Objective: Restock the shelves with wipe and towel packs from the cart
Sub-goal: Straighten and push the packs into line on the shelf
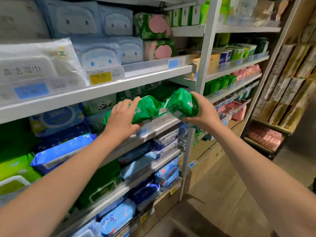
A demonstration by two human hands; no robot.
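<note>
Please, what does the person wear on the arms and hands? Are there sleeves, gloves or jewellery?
The left forearm and right forearm are bare, with no sleeve in view. The left hand and right hand have no gloves, and no ring, watch or bracelet shows.

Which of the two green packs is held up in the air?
The right-hand green pack, gripped by the right hand clear of the shelf. The other green pack lies on the shelf edge under the left hand.

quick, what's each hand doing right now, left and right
Left hand: open, straight fingers resting on a green wipe pack.
Right hand: closed, gripping a second green wipe pack.
</note>
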